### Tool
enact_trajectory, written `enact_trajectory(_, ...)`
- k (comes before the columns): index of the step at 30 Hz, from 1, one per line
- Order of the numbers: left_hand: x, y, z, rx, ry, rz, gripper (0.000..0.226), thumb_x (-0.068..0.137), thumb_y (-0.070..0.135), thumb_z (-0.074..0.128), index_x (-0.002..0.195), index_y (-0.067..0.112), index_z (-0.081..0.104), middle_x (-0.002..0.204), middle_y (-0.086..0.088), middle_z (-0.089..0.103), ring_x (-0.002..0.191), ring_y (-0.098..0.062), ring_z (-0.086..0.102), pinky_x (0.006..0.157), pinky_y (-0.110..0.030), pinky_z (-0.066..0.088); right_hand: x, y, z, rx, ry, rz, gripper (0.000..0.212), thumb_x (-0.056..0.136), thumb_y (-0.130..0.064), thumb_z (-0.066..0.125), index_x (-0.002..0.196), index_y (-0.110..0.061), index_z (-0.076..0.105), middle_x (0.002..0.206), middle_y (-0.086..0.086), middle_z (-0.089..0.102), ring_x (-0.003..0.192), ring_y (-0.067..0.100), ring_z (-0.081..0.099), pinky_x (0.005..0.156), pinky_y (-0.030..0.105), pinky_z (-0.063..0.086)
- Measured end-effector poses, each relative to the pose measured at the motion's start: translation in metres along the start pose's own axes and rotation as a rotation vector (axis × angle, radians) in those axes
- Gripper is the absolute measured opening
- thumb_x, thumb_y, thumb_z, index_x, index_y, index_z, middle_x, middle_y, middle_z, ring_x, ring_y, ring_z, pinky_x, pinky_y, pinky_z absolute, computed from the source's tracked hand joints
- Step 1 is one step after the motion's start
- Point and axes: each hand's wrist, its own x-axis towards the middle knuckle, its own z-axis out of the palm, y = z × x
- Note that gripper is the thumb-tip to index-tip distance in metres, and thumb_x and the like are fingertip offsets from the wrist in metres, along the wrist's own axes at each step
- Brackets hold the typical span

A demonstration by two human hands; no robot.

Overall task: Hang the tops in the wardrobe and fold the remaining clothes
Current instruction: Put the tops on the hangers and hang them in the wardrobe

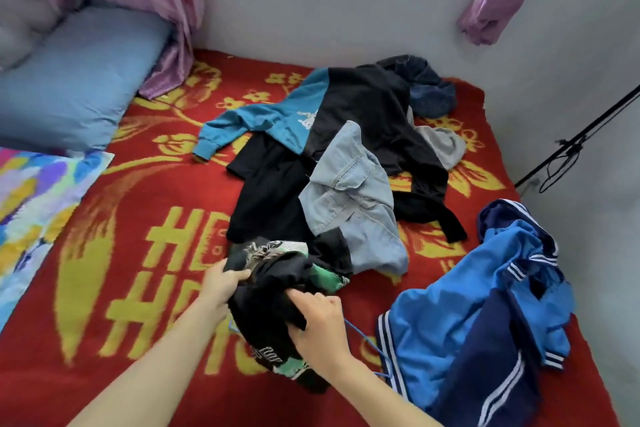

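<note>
Early on: left hand [221,282] and right hand [318,322] both grip a bunched black-green garment [270,302], while the pile [349,198] and blue jacket [450,315] lie unfolded on the bed [138,288].

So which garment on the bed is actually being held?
The black garment with green print, nearest the camera: left hand and right hand both grip it.
</note>
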Motion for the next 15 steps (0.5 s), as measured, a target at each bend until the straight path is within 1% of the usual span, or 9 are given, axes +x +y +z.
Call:
enact_trajectory(2,-0.008,0.028,-0.021,0.044,0.026,0.214,0.033,0.081,-0.018,0.054,0.109,-0.002,0.061,0.079,0.000,0.062,0.074,-0.017,0.056,0.057,-0.014,0.047,0.010,-0.022,0.006,0.024,0.117,0.030,0.057,0.050,-0.025,0.068,0.103,-0.026,0.048,0.073,-0.012,0.064,0.067,0.006,0.050,0.064,0.020,0.029)
enact_trajectory(4,-0.008,0.049,-0.048,0.106,0.071,0.420,0.035,0.081,-0.014,0.059,0.114,-0.003,0.061,0.093,-0.004,0.064,0.087,-0.016,0.055,0.060,-0.004,0.044,0.018,-0.045,0.011,0.056,0.186,0.075,0.054,0.052,-0.027,0.069,0.101,-0.024,0.046,0.073,-0.008,0.066,0.072,0.008,0.049,0.064,0.018,0.033)
enact_trajectory(5,-0.009,0.057,-0.070,0.113,0.096,0.497,0.034,0.081,-0.013,0.061,0.114,-0.003,0.062,0.098,-0.008,0.064,0.091,-0.016,0.055,0.066,-0.006,0.046,0.022,-0.064,0.015,0.071,0.177,0.121,0.052,0.056,-0.028,0.070,0.100,-0.026,0.043,0.074,-0.006,0.067,0.072,0.009,0.052,0.062,0.019,0.035)
enact_trajectory(6,-0.008,0.059,-0.086,0.121,0.108,0.536,0.033,0.081,-0.011,0.062,0.113,-0.002,0.063,0.102,-0.010,0.065,0.092,-0.016,0.056,0.075,-0.015,0.049,0.022,-0.075,0.017,0.097,0.145,0.187,0.049,0.065,-0.030,0.071,0.101,-0.029,0.038,0.080,-0.003,0.069,0.074,0.013,0.057,0.063,0.023,0.038)
enact_trajectory(7,-0.008,0.058,-0.106,0.122,0.127,0.553,0.033,0.081,-0.008,0.064,0.113,-0.001,0.064,0.104,-0.010,0.066,0.093,-0.016,0.058,0.083,-0.025,0.049,0.025,-0.092,0.023,0.153,0.045,0.298,0.048,0.075,-0.031,0.069,0.105,-0.031,0.032,0.090,0.002,0.070,0.084,0.023,0.061,0.065,0.028,0.037)
enact_trajectory(8,-0.007,0.054,-0.126,0.155,0.157,0.541,0.033,0.081,-0.006,0.066,0.114,0.001,0.064,0.105,-0.009,0.066,0.094,-0.016,0.058,0.086,-0.032,0.048,0.025,-0.106,0.030,0.214,-0.117,0.392,0.046,0.081,-0.034,0.065,0.111,-0.032,0.029,0.101,0.005,0.068,0.095,0.029,0.061,0.067,0.030,0.034)
enact_trajectory(10,-0.002,0.035,-0.170,0.282,0.215,0.464,0.035,0.083,0.001,0.067,0.118,0.004,0.062,0.108,-0.006,0.065,0.095,-0.017,0.058,0.080,-0.030,0.043,0.022,-0.124,0.063,0.221,-0.358,0.500,0.048,0.085,-0.035,0.059,0.123,-0.025,0.032,0.111,0.005,0.065,0.107,0.030,0.058,0.072,0.031,0.035)
enact_trajectory(13,0.014,-0.017,-0.249,0.542,0.278,0.232,0.039,0.088,0.012,0.063,0.126,0.007,0.055,0.116,-0.011,0.064,0.100,-0.030,0.059,0.072,-0.031,0.039,0.013,-0.151,0.111,0.282,-0.597,0.667,0.055,0.082,-0.028,0.059,0.129,-0.017,0.033,0.096,0.002,0.060,0.090,0.023,0.060,0.086,0.033,0.048)
enact_trajectory(15,0.024,-0.057,-0.293,0.664,0.285,0.070,0.036,0.088,0.013,0.060,0.123,0.009,0.058,0.113,-0.015,0.064,0.100,-0.035,0.059,0.073,-0.035,0.043,0.010,-0.159,0.136,0.251,-0.697,0.743,0.055,0.083,-0.025,0.056,0.132,-0.016,0.032,0.095,0.003,0.058,0.085,0.021,0.059,0.087,0.034,0.050)
